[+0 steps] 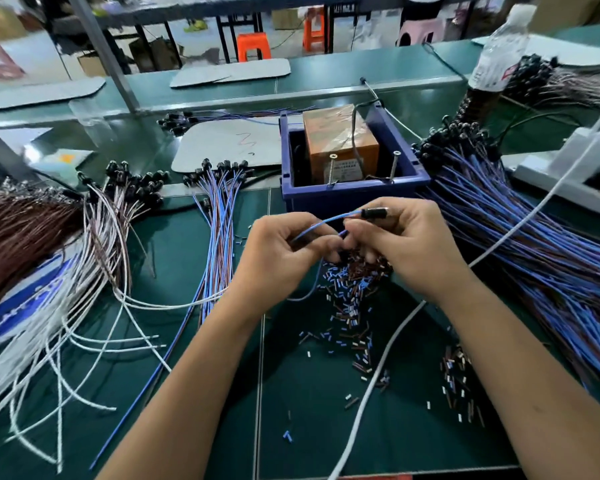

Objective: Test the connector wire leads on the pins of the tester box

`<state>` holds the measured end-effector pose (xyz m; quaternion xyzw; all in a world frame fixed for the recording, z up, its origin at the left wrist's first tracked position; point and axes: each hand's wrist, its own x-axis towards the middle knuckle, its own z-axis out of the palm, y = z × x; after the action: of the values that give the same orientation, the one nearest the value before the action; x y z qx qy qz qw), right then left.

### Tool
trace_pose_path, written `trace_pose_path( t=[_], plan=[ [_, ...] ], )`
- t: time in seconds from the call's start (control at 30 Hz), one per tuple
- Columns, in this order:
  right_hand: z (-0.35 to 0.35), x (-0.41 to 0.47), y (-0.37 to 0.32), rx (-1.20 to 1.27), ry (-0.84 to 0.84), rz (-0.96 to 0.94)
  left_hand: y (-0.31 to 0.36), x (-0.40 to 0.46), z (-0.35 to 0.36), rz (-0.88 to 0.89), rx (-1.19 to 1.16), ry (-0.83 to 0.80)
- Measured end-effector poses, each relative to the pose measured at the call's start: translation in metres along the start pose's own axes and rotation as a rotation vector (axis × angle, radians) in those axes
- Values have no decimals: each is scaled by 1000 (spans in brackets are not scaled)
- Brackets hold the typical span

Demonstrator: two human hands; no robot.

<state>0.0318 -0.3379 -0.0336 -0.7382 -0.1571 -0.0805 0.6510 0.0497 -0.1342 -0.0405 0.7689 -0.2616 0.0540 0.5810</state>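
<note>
Both hands work close together just in front of the blue bin. Right hand: grip pinched on a black connector, thumb and forefinger curled round its barrel, held level above the bench. Left hand: fingers curled, grip pinching the blue wire lead that runs out of the connector toward the left. Fingertips of the two hands nearly meet; the stripped ends of the lead are hidden between them.

Tester box: orange-brown, wrapped in clear film, sitting inside the blue bin, just beyond the hands. Two upright screw-like pins stand at the bin's near edge, one left, one right. The lead does not touch either pin; hands sit below and in front of them.

Under and ahead of the hands: a scatter of short cut insulation bits, blue, brown and white, spread over the green bench.

Left of the hands: a fan of blue-and-brown leads with black connectors, ends pointing away. Farther left: white and pinkish leads, then a thick brown bundle at the frame edge.

Right side: a large heap of blue-and-brown leads, connectors toward the bin. A white cable crosses the bench from near edge up to the right, passing under the right forearm. Clear water bottle stands at far right.
</note>
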Motion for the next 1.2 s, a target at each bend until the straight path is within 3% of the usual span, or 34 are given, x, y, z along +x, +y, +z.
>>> trace_pose_path(
  t=[0.27,0.53,0.63,0.73,0.83,0.93,1.07,1.2],
  plan=[
    [-5,0,5,-15,39,60,0,-1,-7,-179,-145,28],
    [-12,-1,2,4,33,7,4,-3,-19,-228,-289,-103],
    [-26,1,-1,48,162,-33,6,-2,-28,-205,-483,-21],
    [-17,-1,-1,29,104,-20,10,-2,-18,-167,-595,80],
    [13,-4,1,175,65,-26,16,-2,12,-108,-586,102],
    [29,-6,-1,337,145,-14,19,-3,24,-63,-621,73],
    [27,-6,-6,383,196,17,23,-4,24,-30,-543,47],
    [26,-6,-7,418,200,36,21,-3,24,-52,-484,142]
  ],
)
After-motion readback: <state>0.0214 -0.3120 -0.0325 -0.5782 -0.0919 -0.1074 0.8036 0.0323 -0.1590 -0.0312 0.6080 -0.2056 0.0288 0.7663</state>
